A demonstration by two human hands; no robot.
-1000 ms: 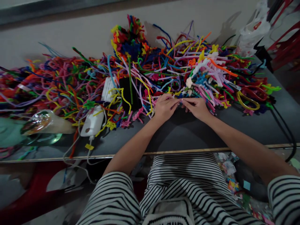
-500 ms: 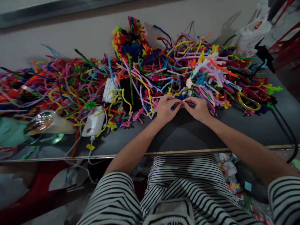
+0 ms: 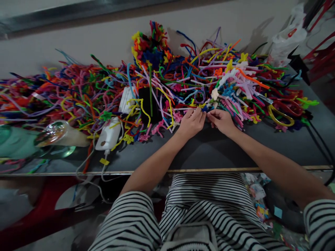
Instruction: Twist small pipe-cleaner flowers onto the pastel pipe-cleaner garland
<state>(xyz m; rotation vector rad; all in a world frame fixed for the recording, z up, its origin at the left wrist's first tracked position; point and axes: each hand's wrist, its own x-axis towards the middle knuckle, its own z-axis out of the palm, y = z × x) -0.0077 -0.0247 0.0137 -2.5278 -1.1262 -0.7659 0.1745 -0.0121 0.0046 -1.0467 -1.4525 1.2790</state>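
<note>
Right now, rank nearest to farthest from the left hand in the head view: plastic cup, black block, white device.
1. Black block: leftward of the left hand.
2. White device: farther left, toward the table's front edge.
3. Plastic cup: farthest left of the three.

Desk (image 3: 300,146): dark grey top, light front edge. Behind desk: pale wall (image 3: 104,38), long grey strip (image 3: 78,15). Beyond desk's right end: red chairs (image 3: 322,61). Below desk: littered floor (image 3: 61,228). Light: dim.
</note>
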